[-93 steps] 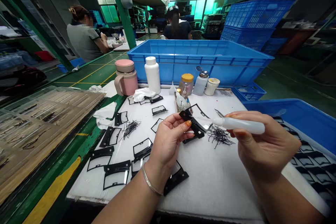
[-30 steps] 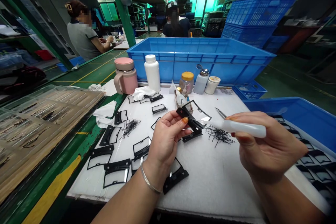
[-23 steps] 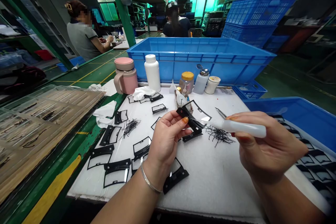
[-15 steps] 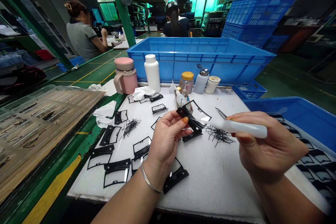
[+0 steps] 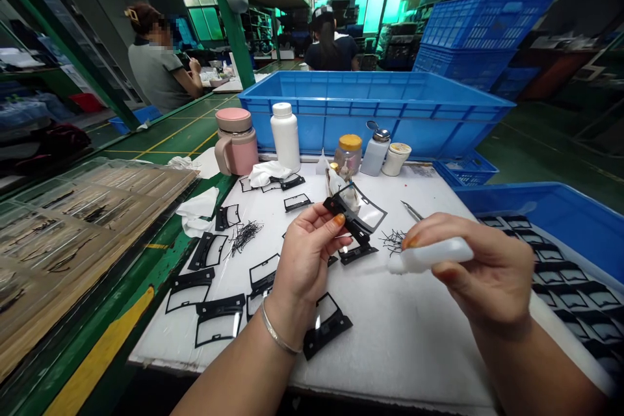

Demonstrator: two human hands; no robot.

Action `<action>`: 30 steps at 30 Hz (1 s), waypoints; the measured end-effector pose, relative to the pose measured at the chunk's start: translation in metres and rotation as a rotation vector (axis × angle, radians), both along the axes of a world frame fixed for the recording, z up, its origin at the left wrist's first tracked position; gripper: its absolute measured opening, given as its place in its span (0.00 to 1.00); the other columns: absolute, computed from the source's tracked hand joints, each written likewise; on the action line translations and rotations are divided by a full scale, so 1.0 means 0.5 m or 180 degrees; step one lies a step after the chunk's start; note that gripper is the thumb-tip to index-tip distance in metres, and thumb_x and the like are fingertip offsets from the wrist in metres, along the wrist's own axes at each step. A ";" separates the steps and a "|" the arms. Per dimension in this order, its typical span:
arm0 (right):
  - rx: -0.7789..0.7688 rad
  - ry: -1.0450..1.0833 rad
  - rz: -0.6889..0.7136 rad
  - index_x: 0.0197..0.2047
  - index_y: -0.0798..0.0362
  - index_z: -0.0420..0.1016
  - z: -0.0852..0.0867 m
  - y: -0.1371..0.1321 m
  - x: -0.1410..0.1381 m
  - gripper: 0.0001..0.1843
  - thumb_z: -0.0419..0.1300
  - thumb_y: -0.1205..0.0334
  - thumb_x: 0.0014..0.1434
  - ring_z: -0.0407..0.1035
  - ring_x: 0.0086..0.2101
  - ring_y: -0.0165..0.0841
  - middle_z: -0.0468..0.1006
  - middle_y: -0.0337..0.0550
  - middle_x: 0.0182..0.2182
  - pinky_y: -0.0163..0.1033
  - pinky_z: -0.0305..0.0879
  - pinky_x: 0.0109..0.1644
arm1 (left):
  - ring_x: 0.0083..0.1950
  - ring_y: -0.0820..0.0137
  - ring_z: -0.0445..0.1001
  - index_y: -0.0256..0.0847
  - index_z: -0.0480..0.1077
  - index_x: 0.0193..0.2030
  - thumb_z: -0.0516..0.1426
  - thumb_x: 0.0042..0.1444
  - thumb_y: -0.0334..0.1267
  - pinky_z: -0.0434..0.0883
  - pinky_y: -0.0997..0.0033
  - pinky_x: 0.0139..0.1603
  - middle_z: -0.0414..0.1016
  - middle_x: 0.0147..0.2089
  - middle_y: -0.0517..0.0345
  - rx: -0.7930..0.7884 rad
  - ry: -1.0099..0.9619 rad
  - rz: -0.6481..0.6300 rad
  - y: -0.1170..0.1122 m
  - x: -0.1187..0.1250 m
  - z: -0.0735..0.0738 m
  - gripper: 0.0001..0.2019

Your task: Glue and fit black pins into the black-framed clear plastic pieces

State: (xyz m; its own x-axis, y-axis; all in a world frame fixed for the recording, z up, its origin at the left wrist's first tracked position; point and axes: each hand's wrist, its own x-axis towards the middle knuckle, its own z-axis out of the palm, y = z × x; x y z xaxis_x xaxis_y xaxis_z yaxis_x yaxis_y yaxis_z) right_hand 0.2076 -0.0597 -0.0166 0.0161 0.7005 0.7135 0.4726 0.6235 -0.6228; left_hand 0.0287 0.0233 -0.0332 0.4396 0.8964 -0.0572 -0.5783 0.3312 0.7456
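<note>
My left hand (image 5: 312, 247) pinches a black plastic frame (image 5: 351, 221) with a clear window, tilted up above the white work surface. In my right hand (image 5: 492, 266) is a white squeeze bottle (image 5: 439, 255), its nozzle end pointing left, apart from the frame. Behind the right fingers a slim pointed metal tool (image 5: 412, 210) shows, its rear part hidden. A pile of short black strips (image 5: 392, 242) lies there, partly covered by the hand. Another black frame (image 5: 358, 253) rests just below the held one. More such frames (image 5: 219, 318) lie to the left, around a second strip pile (image 5: 245, 236).
Along the back stand a pink mug (image 5: 236, 143), a white bottle (image 5: 285, 140), a yellow-lidded jar (image 5: 348, 153) and a pump dispenser (image 5: 376, 151). Behind them is a large blue crate (image 5: 414, 120). A blue bin (image 5: 560, 208) at right holds rows of frames. Two people sit farther off.
My right hand has drawn the squeeze bottle down and left, and its nozzle has come away from the frame. The left hand keeps its hold, with the frame turned slightly.
</note>
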 end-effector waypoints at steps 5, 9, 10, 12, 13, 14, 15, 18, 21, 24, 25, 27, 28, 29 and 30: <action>-0.1550 0.0161 0.0827 0.35 0.54 0.78 0.014 0.017 0.083 0.11 0.63 0.54 0.58 0.70 0.25 0.31 0.77 0.46 0.30 0.34 0.66 0.24 | 0.30 0.80 0.72 0.37 0.73 0.38 0.65 0.49 0.30 0.75 0.81 0.32 0.73 0.35 0.61 -0.0010 -0.0092 0.0204 0.009 -0.009 0.003 0.09; -0.1722 0.1554 0.0067 0.38 0.53 0.76 -0.008 0.044 0.150 0.14 0.67 0.52 0.53 0.69 0.22 0.29 0.76 0.42 0.27 0.31 0.64 0.20 | 0.30 0.80 0.72 0.37 0.72 0.38 0.66 0.48 0.30 0.75 0.80 0.33 0.73 0.34 0.62 -0.0048 -0.0149 0.0282 0.012 -0.013 0.004 0.10; -0.1705 0.1831 -0.0202 0.39 0.52 0.75 -0.017 0.053 0.156 0.15 0.68 0.54 0.51 0.72 0.25 0.32 0.78 0.42 0.29 0.32 0.66 0.22 | 0.30 0.79 0.72 0.37 0.72 0.37 0.66 0.47 0.31 0.75 0.80 0.32 0.73 0.34 0.61 -0.0056 -0.0151 0.0292 0.011 -0.014 0.005 0.10; -0.1724 0.2021 -0.0645 0.40 0.50 0.71 -0.037 0.074 0.154 0.19 0.71 0.56 0.46 0.76 0.33 0.38 0.80 0.44 0.34 0.36 0.70 0.27 | 0.30 0.79 0.72 0.37 0.72 0.37 0.66 0.47 0.31 0.75 0.81 0.32 0.73 0.34 0.61 -0.0036 -0.0148 0.0291 0.009 -0.013 0.006 0.11; -0.1742 0.1907 -0.0865 0.39 0.50 0.70 -0.048 0.085 0.147 0.21 0.71 0.57 0.44 0.76 0.36 0.40 0.80 0.46 0.36 0.38 0.71 0.30 | 0.30 0.79 0.72 0.37 0.72 0.37 0.66 0.47 0.31 0.75 0.81 0.32 0.73 0.34 0.61 -0.0004 -0.0140 0.0278 0.008 -0.012 0.007 0.10; -0.1745 0.1687 -0.1112 0.38 0.50 0.69 -0.059 0.095 0.139 0.21 0.71 0.57 0.42 0.76 0.37 0.42 0.81 0.47 0.36 0.39 0.71 0.32 | 0.30 0.79 0.72 0.37 0.73 0.37 0.66 0.47 0.31 0.74 0.81 0.32 0.73 0.34 0.61 0.0038 -0.0125 0.0257 0.006 -0.011 0.008 0.10; -0.1732 0.1419 -0.1340 0.39 0.51 0.69 -0.070 0.106 0.130 0.22 0.71 0.56 0.42 0.76 0.38 0.43 0.81 0.47 0.36 0.41 0.71 0.34 | 0.31 0.79 0.72 0.37 0.73 0.37 0.66 0.48 0.31 0.74 0.81 0.32 0.73 0.34 0.61 0.0084 -0.0099 0.0233 0.004 -0.010 0.010 0.09; -0.1667 0.0517 -0.1732 0.43 0.53 0.73 -0.099 0.131 0.112 0.21 0.67 0.54 0.47 0.75 0.37 0.42 0.81 0.47 0.35 0.44 0.69 0.40 | 0.33 0.78 0.72 0.38 0.74 0.37 0.65 0.50 0.32 0.74 0.81 0.32 0.74 0.35 0.61 0.0253 0.0036 0.0188 -0.002 -0.007 0.012 0.08; -0.1753 -0.0093 -0.1795 0.41 0.54 0.77 -0.113 0.143 0.107 0.17 0.63 0.54 0.49 0.74 0.34 0.40 0.79 0.44 0.30 0.43 0.67 0.40 | 0.35 0.77 0.73 0.38 0.74 0.38 0.64 0.51 0.32 0.74 0.80 0.32 0.75 0.36 0.60 0.0389 0.0159 0.0203 -0.005 -0.005 0.012 0.07; -0.1814 -0.0223 -0.1856 0.38 0.54 0.79 -0.116 0.144 0.108 0.15 0.63 0.56 0.48 0.73 0.31 0.39 0.78 0.43 0.28 0.42 0.66 0.38 | 0.35 0.76 0.73 0.38 0.74 0.38 0.64 0.51 0.33 0.74 0.80 0.33 0.75 0.37 0.59 0.0437 0.0222 0.0265 -0.004 -0.004 0.012 0.07; -0.1810 -0.0220 -0.1844 0.38 0.54 0.79 -0.117 0.144 0.109 0.15 0.63 0.56 0.48 0.73 0.31 0.38 0.78 0.43 0.28 0.42 0.66 0.38 | 0.35 0.76 0.73 0.38 0.74 0.38 0.64 0.50 0.34 0.74 0.79 0.33 0.75 0.37 0.59 0.0441 0.0227 0.0288 -0.003 -0.004 0.012 0.08; -0.1771 -0.0185 -0.1801 0.39 0.54 0.78 -0.119 0.144 0.111 0.15 0.64 0.56 0.48 0.73 0.33 0.38 0.79 0.43 0.30 0.43 0.68 0.40 | 0.35 0.76 0.73 0.38 0.74 0.37 0.65 0.50 0.34 0.74 0.79 0.33 0.75 0.37 0.58 0.0427 0.0205 0.0311 -0.002 -0.005 0.013 0.08; -0.1735 -0.0149 -0.1776 0.40 0.54 0.78 -0.121 0.144 0.113 0.16 0.65 0.56 0.47 0.74 0.34 0.39 0.80 0.44 0.32 0.43 0.69 0.42 | 0.35 0.76 0.73 0.38 0.74 0.37 0.65 0.49 0.34 0.74 0.79 0.33 0.75 0.37 0.58 0.0408 0.0182 0.0313 -0.001 -0.006 0.013 0.08; -0.1687 -0.0104 -0.1765 0.40 0.55 0.77 -0.121 0.144 0.114 0.17 0.66 0.56 0.47 0.74 0.35 0.39 0.80 0.45 0.33 0.44 0.69 0.44 | 0.35 0.76 0.73 0.38 0.73 0.37 0.65 0.49 0.34 0.74 0.79 0.33 0.75 0.37 0.59 0.0385 0.0156 0.0314 -0.001 -0.006 0.014 0.08; -0.1629 -0.0059 -0.1766 0.42 0.55 0.76 -0.120 0.142 0.115 0.19 0.66 0.55 0.47 0.75 0.37 0.40 0.80 0.47 0.35 0.45 0.70 0.46 | 0.35 0.76 0.73 0.38 0.73 0.37 0.65 0.49 0.34 0.74 0.79 0.33 0.75 0.37 0.59 0.0362 0.0132 0.0313 -0.001 -0.007 0.014 0.08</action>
State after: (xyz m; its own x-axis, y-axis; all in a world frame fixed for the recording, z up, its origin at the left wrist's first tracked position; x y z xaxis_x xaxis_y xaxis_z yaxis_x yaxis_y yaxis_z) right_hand 0.2651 0.0116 -0.0767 0.4543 0.8371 0.3048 0.6462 -0.0741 -0.7596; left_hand 0.0253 0.0231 -0.0263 0.3487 0.9367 0.0308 -0.5717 0.1866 0.7990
